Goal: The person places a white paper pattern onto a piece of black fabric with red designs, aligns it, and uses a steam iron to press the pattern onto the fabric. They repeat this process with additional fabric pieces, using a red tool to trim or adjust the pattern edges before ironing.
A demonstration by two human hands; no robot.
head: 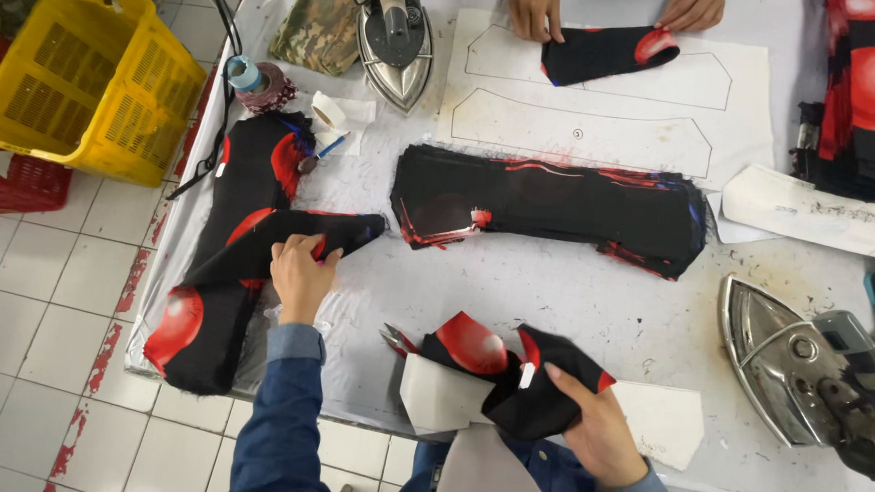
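both hands on black-and-red fabric pieces, worktable near edge.
left hand (301,270) lies flat, fingers open, on a folded strip (292,233) atop the left stack; right hand (601,431) grips a crumpled soft piece (511,370) over stiff grey card.

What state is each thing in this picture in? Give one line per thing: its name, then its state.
left hand: resting on a folded fabric piece
right hand: gripping a bunched fabric piece
fabric stack: lying flat, untouched
near iron: tipped on its side, soleplate showing
far iron: standing flat on its soleplate
yellow basket: on the floor, tilted
co-worker's hands: pressing a fabric strip on paper
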